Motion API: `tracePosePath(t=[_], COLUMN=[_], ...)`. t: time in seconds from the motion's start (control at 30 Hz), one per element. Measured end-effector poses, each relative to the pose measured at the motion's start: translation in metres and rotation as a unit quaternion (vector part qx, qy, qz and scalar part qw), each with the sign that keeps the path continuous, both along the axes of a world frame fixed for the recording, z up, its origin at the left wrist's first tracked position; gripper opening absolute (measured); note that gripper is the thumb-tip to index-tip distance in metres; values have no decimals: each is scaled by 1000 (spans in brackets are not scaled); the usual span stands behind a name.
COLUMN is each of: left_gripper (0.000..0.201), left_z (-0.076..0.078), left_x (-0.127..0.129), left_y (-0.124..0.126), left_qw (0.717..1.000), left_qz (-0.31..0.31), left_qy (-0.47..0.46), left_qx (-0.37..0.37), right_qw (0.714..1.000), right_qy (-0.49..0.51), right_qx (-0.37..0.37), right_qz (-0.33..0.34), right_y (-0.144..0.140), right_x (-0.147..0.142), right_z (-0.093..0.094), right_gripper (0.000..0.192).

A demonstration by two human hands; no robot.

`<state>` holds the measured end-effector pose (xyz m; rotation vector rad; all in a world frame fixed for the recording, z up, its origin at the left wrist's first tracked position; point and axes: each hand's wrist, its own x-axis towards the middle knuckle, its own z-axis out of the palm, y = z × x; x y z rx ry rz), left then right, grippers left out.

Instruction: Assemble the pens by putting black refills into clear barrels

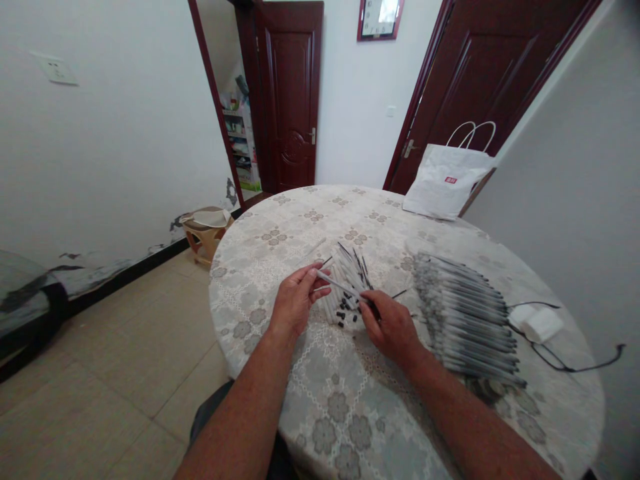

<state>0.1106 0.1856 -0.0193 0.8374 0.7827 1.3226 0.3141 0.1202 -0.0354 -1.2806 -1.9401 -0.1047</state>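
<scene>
Both hands [345,310] low over the table [320,413], pinching one pen barrel [338,285] between them.

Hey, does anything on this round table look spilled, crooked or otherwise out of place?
Small black caps lie scattered loose on the patterned tablecloth by the untidy pile of white pen tubes, where both hands hold one tube. The grey pens to the right lie in a neat row. Off the table, wall paint is peeling near the floor.

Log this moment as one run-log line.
left hand: holds pen barrel | right hand: holds same barrel's other end | under: loose pen parts | right: finished pens row | table
</scene>
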Motion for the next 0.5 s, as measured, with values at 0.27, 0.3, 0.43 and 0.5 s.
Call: tracePosePath(t=[0.27, 0.3, 0.43, 0.5], left_gripper=[31, 31, 32, 32], left_z=[2, 1, -3, -3], left_x=[2, 2, 2, 2], left_y=[-1, -1, 0, 0], left_qw=[1000, 1000, 1000, 1000], left_qz=[16, 14, -5, -9], left_qy=[-10, -9, -1, 5], left_qx=[-15, -14, -5, -3], right_qw=[1000, 1000, 995, 988], right_qy=[-7, 4, 68, 106], right_qx=[14, 1, -71, -112], right_qz=[20, 20, 17, 15], right_y=[1, 0, -4, -5], right_x=[2, 1, 0, 1], right_z=[-3, -1, 10, 12], right_gripper=[20, 20, 17, 16])
